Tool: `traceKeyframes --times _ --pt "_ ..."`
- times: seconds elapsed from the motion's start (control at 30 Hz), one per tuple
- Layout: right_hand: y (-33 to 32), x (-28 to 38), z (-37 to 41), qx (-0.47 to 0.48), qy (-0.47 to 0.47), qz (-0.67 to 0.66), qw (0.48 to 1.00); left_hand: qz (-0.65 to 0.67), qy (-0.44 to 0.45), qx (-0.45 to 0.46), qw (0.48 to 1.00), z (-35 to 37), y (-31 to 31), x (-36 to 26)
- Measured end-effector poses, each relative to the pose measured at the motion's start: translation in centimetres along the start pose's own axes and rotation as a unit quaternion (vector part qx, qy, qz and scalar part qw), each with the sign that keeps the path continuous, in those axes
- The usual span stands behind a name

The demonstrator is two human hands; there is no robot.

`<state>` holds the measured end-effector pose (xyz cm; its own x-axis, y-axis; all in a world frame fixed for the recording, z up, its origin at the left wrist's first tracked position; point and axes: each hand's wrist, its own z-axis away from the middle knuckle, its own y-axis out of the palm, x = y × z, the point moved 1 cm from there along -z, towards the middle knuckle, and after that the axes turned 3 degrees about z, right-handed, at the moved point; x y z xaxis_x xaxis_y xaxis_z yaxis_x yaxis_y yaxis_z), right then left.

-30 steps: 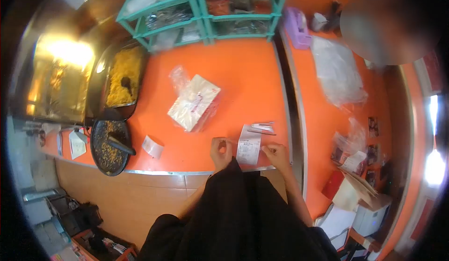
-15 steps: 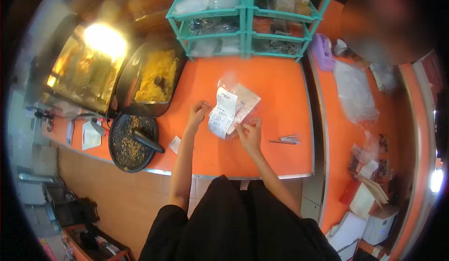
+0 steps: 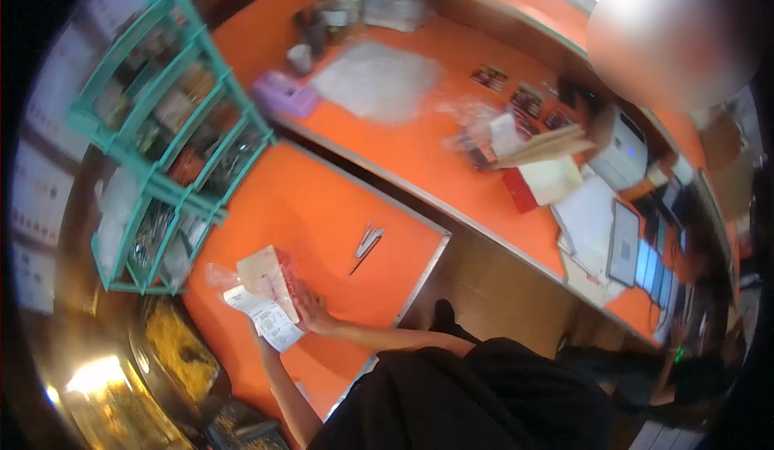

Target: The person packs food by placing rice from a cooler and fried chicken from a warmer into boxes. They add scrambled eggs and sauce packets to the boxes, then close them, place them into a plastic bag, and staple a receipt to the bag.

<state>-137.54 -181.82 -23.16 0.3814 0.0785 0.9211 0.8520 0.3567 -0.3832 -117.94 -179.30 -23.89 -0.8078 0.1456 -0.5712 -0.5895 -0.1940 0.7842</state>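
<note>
A clear plastic bag (image 3: 289,277) with a pale, flat packet (image 3: 260,266) in it is between my hands over the orange counter. A long printed receipt (image 3: 272,321) lies across its near side. My right hand (image 3: 317,314) holds the right side of the bag, its fingers bent against the plastic. At the receipt's lower left edge is my left hand (image 3: 262,341); its fingers are mostly hidden behind the paper, so their grip does not show.
Staples or thin metal clips (image 3: 368,244) lie on the orange counter (image 3: 339,200). Green shelves (image 3: 173,164) stand at the left, above a tray of yellow food (image 3: 181,349). Across a gap, another counter holds a purple tape dispenser (image 3: 284,95), plastic bags (image 3: 377,79), a printer (image 3: 621,147) and a laptop (image 3: 623,244).
My view has swung right, bringing the second counter into the middle. My left hand, apart from the receipt before, is now at its edge. My right hand stays at the bag.
</note>
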Motion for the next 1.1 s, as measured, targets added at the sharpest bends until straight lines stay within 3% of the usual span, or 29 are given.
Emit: traceKeyframes --times 0.03,0.13,0.23,0.3,0.37,0.43,0.53,0.63,0.67,0.77,0.8,0.9,0.97,1.1 --pt "-0.6 0.5 -0.1 0.017 0.029 -0.091 0.995 0.015 0.008 0.022 1.000 0.3 2.6 0.3" --pt "-8.3 5.0 2.1 -0.007 0.021 -0.086 0.996 0.080 0.009 0.104 0.991 1.4 10.4 3.0" --pt "-16.7 4.4 3.3 -0.121 -0.102 -0.176 0.972 0.064 0.001 0.147 0.987 0.8 17.7 8.4" --pt "-23.3 4.7 5.7 -0.161 -0.098 -0.357 0.915 -0.061 0.029 0.116 0.991 -0.4 22.0 13.4" --pt "-29.5 4.5 7.8 -0.220 -0.122 -0.448 0.858 -0.093 -0.020 0.135 0.986 -0.7 29.8 17.2" --pt "-33.8 -0.7 8.8 -0.263 -0.002 -0.466 0.845 -0.080 -0.032 0.133 0.987 -1.9 33.9 21.8" --pt "-40.2 -7.5 7.9 -0.230 -0.002 -0.480 0.847 -0.057 -0.050 0.135 0.988 -3.8 39.8 26.3" --pt "-42.7 -11.3 6.8 -0.246 0.009 -0.506 0.827 -0.114 0.016 0.114 0.987 -6.6 41.2 30.5" --pt "-43.4 -11.6 7.3 -0.269 0.060 -0.426 0.862 -0.100 0.033 0.066 0.992 -5.3 43.5 30.8" --pt "-43.8 -8.2 11.2 -0.383 0.158 -0.108 0.904 -0.091 0.117 0.185 0.971 -9.6 41.8 33.5" --pt "-42.9 -4.6 13.6 -0.493 0.005 -0.120 0.862 -0.110 0.128 0.121 0.978 -8.9 43.2 33.5" --pt "-41.8 -7.1 18.4 -0.462 -0.011 -0.114 0.880 -0.144 0.112 0.128 0.975 -11.7 41.4 34.6" --pt "-42.7 -7.8 22.1 -0.383 0.050 -0.173 0.906 -0.201 0.100 0.119 0.967 -11.7 41.3 33.5" --pt "-44.7 -7.5 26.1 -0.341 0.049 -0.144 0.928 -0.282 0.096 0.110 0.948 -11.5 40.7 31.9"
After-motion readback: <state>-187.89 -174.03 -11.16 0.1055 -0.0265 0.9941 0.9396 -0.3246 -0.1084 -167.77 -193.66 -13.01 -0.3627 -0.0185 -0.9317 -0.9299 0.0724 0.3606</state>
